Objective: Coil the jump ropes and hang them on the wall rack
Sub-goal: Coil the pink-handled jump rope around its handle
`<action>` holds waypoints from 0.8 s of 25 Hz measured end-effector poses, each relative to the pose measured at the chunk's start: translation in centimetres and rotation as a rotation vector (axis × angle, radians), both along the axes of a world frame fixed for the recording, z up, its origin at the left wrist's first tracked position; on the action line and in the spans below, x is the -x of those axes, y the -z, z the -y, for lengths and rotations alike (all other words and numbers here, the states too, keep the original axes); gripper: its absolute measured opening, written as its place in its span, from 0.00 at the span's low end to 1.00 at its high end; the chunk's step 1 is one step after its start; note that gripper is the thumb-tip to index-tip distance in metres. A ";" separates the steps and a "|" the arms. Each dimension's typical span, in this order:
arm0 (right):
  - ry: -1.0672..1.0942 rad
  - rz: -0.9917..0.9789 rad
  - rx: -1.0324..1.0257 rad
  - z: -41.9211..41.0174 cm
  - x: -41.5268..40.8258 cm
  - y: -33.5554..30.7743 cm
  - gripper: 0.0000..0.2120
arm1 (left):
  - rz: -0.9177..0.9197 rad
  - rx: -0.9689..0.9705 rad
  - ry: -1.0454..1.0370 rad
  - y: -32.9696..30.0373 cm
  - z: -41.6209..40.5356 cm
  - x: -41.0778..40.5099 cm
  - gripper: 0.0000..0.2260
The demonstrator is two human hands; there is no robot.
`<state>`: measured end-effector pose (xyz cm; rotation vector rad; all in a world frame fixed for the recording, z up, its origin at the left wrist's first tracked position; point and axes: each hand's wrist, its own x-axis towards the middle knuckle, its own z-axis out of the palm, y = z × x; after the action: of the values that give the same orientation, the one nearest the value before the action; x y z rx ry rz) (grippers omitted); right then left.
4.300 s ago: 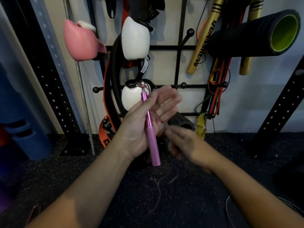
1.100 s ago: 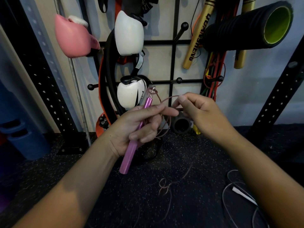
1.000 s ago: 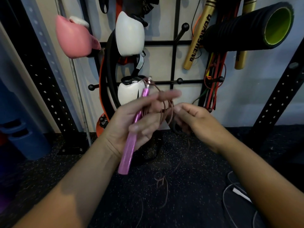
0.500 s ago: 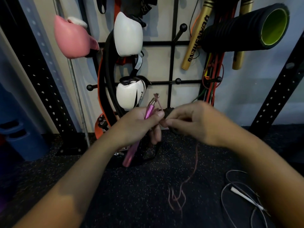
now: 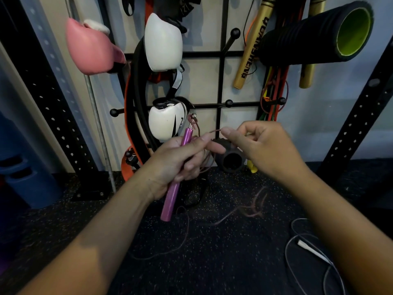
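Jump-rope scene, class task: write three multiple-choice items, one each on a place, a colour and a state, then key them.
1. Where is the pink boxing glove?
A. upper left of the wall rack
B. on the floor
C. in the foam roller

2. What colour is the handle in the left hand?
A. white
B. pink
C. gold

3. The rope cord is
A. fully coiled
B. partly trailing on the floor
C. hung up

Key: A, it hangs upper left; B, the shaft is pink; B, the right hand pinches cord while slack lies below.
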<state>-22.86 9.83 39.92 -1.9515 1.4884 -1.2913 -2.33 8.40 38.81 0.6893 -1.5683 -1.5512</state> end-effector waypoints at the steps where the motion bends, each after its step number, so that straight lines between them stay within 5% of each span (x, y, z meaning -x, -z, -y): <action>1: -0.021 -0.022 -0.001 0.0 -0.1 0.1 0.16 | -0.023 -0.003 -0.002 -0.1 0.0 0.0 0.17; 6: -0.202 0.065 -0.058 0.1 0.2 0.3 0.11 | -0.095 -0.045 -0.043 -0.7 -0.4 -0.2 0.16; 11: -0.121 0.209 -0.019 -0.1 -0.4 1.0 0.08 | -0.371 -0.173 0.267 -1.0 -0.6 -0.7 0.19; 13: -0.113 0.240 -0.119 -0.1 -0.7 2.0 0.12 | -0.598 -0.240 0.335 -1.7 -0.9 -0.6 0.17; 16: -0.317 0.216 -0.402 -0.7 -1.5 3.7 0.13 | -0.767 -0.190 0.124 -2.8 -0.6 -0.5 0.16; 18: -0.452 0.057 -0.445 -1.5 -2.5 3.4 0.11 | -0.560 -0.019 -0.116 -3.0 -0.3 -0.7 0.16; 20: -0.481 -0.162 -0.317 -2.0 -2.8 2.1 0.09 | -0.009 0.232 -0.357 -2.4 -0.2 -0.9 0.14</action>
<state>-20.04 11.81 37.83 -2.0578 1.1045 -0.6642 -1.40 8.57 41.25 0.7795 -1.4929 -1.0915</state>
